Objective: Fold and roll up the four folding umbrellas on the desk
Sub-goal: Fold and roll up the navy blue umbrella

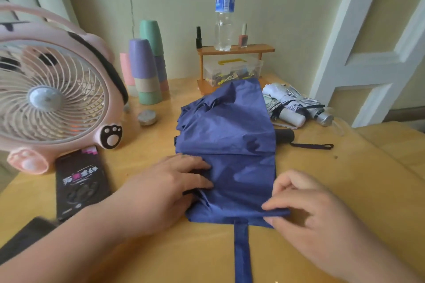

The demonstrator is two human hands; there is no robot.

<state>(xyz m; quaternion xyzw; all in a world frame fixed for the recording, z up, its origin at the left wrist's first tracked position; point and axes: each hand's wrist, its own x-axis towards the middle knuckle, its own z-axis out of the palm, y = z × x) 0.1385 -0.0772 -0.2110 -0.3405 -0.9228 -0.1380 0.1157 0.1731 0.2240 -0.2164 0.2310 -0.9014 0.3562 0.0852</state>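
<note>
A blue folding umbrella (227, 145) lies spread flat in the middle of the wooden desk (345, 179), its black handle (285, 135) poking out on the right and its strap (242, 250) trailing toward me. My left hand (170, 184) presses flat on the left side of the fabric, fingers straight. My right hand (305, 204) pinches the near right edge of the canopy between thumb and fingers. Two rolled white striped umbrellas (296, 108) lie behind at the right, handles toward me.
A pink desk fan (50, 99) stands at the left with a black packet (80, 181) in front of it. Stacked pastel cups (147, 71), a small round tin (147, 117), and a wooden rack (234, 49) with a bottle and a clear box sit at the back.
</note>
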